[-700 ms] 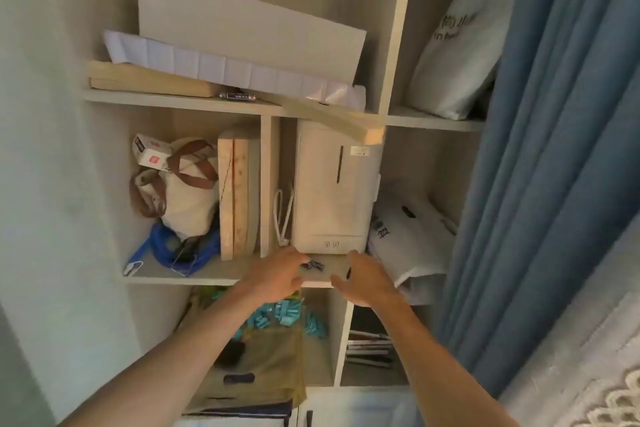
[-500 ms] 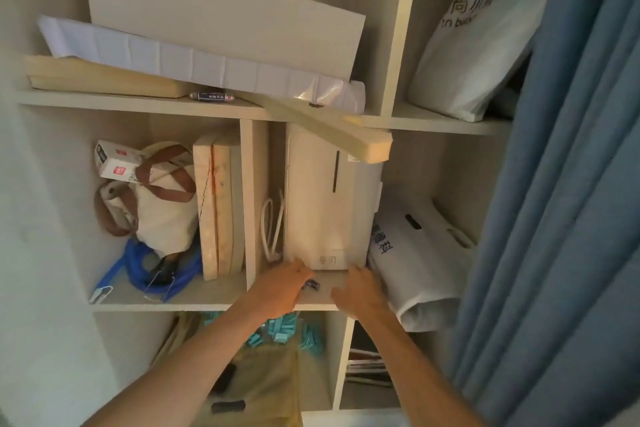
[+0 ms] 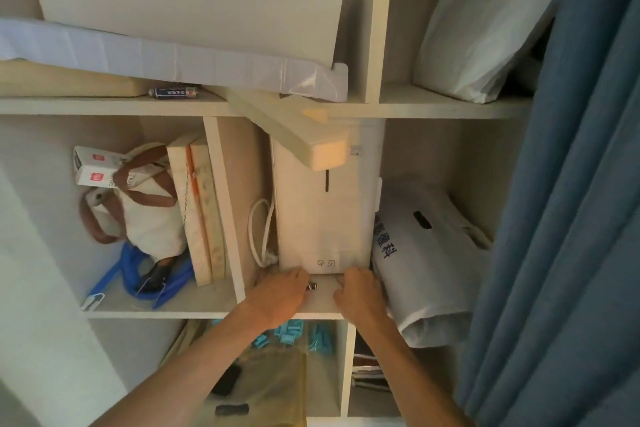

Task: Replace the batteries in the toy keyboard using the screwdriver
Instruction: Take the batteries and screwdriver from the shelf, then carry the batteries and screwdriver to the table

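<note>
Resting palm-down (grip unclear), both hands (image 3: 280, 295) (image 3: 360, 295) flank a small battery (image 3: 312, 286) between them.

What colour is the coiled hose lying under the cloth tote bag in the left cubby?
Bright blue; the coiled hose shows clearly in the head view, beneath the cream tote bag.

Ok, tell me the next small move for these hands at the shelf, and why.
Probably pinch up the small dark battery-like item with the left hand: it lies on the shelf between both hands, beside the left fingertips, with the right hand resting apart from it.
</note>
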